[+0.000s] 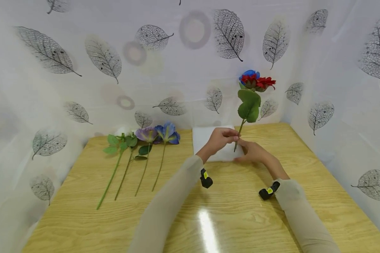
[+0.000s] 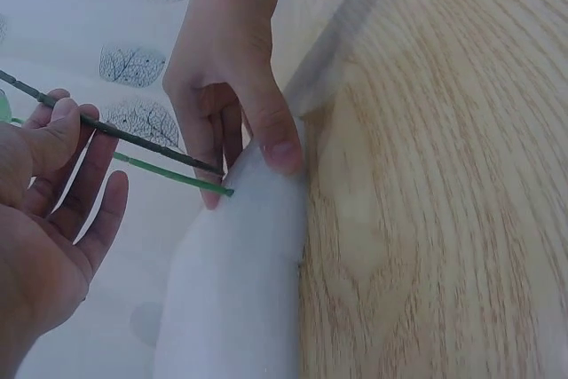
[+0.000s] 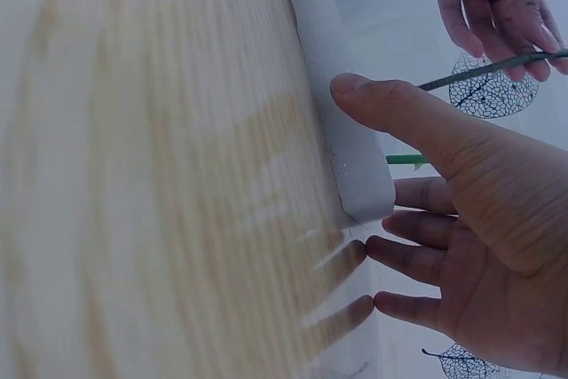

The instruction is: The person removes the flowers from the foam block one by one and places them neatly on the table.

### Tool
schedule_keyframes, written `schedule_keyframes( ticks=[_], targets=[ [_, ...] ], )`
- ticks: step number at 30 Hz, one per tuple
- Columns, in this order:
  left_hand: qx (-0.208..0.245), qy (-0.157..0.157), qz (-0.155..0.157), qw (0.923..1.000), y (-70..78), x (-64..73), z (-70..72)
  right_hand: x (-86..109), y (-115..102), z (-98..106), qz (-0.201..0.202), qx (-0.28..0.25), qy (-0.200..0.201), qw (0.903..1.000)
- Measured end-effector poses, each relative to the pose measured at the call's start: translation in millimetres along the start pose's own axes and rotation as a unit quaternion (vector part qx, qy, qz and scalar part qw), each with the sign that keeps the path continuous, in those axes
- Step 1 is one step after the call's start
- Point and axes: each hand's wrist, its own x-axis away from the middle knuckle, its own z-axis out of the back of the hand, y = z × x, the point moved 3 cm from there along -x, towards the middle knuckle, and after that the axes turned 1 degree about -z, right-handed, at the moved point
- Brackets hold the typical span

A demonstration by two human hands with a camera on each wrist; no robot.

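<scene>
My left hand (image 1: 219, 141) pinches a dark flower stem (image 2: 146, 141) between thumb and fingers, above a white foam block (image 1: 206, 140). A green stem (image 2: 173, 173) runs beside it and meets the block's surface. Up top are a blue bloom (image 1: 248, 74), red blooms (image 1: 265, 83) and broad green leaves (image 1: 248, 105); which bloom belongs to which stem I cannot tell. The dark stem's lower tip is close to the block, and contact is unclear. My right hand (image 1: 255, 153) holds the block's right end, thumb (image 3: 390, 104) on the near side, fingers around the end.
On the left of the wooden table (image 1: 234, 211) several cut flowers lie side by side: a leafy green stem (image 1: 111, 179), another leafy stem (image 1: 124, 175), a purple flower (image 1: 147, 134) and a blue-violet flower (image 1: 168, 133). A leaf-printed white curtain (image 1: 177, 80) surrounds the table's back and sides.
</scene>
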Motion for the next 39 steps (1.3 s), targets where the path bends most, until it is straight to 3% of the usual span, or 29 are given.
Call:
schedule_keyframes(
  ticks=[12,26,39],
  targets=[
    [-0.052,0.006,0.003,0.9986,-3.4,10.5,29.8,-1.0,1,-1,-0.004,0.014,0.004,0.9999],
    [-0.071,0.032,0.013,0.9969,-6.7,28.0,72.1,-1.1,0,-2,0.0,0.011,0.011,0.9999],
    [-0.054,0.044,0.018,0.9974,-7.5,49.1,112.0,-1.7,-3,-1,0.003,0.005,0.012,0.9999]
  ],
)
